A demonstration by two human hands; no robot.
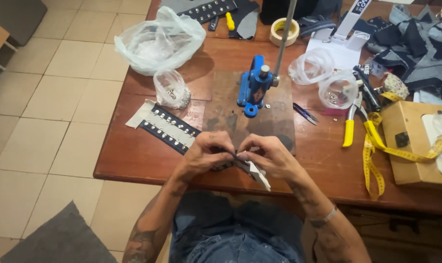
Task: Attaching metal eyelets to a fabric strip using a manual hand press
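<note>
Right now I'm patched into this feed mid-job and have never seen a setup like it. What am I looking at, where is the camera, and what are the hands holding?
There is one picture, taken from a camera worn on the person's head, looking down at a wooden table and their lap. No machine does the work, only two bare hands. The left hand and right hand meet at the near table edge, both pinching a dark fabric strip with a white backing. How tightly they grip is hard to tell. Behind them stands a blue hand press with a long lever, on a dark mat. To the left lie a strip set with metal snaps, a small bag of metal bits and a bigger plastic bag. To the right are yellow-handled pliers, a yellow tape measure, a cardboard box and a roll of tape.
</note>
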